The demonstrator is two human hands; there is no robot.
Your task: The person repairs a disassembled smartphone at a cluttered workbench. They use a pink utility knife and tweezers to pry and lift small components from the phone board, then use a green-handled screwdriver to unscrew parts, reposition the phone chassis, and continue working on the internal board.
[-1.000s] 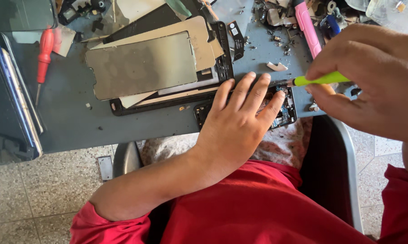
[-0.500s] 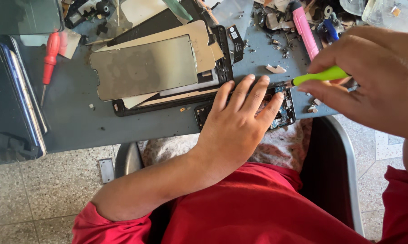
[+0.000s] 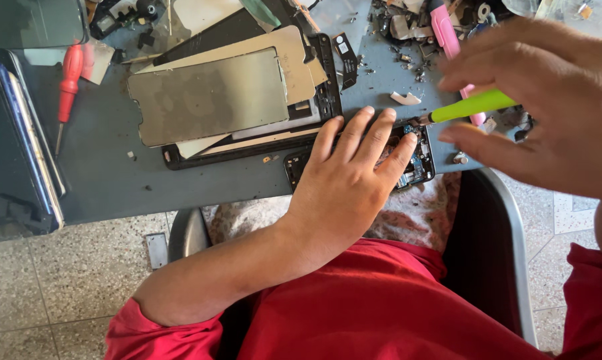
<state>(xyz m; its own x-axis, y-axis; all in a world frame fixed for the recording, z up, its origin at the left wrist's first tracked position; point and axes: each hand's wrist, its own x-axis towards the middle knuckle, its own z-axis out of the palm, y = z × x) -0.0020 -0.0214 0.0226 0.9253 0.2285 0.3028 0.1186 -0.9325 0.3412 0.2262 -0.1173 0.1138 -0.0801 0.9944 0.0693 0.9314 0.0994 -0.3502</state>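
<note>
The left hand [image 3: 344, 183] lies flat, fingers spread and released, pressing down an opened phone [image 3: 414, 163] at the near edge of the grey bench [image 3: 114, 180]. At its 2 o'clock the right hand [image 3: 547, 110] keeps a clenched grip on a green-handled screwdriver [image 3: 471, 107], its tip at the phone's exposed board. A grey metal plate [image 3: 207, 97] lies at 10 o'clock of the left hand, and a red screwdriver [image 3: 67, 83] far towards 9

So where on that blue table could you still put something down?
A bare strip of the blue table runs between the red screwdriver, the stacked phone panels and the near edge. The far right corner is crowded with small parts, and both hands fill the space by the open phone.
</note>
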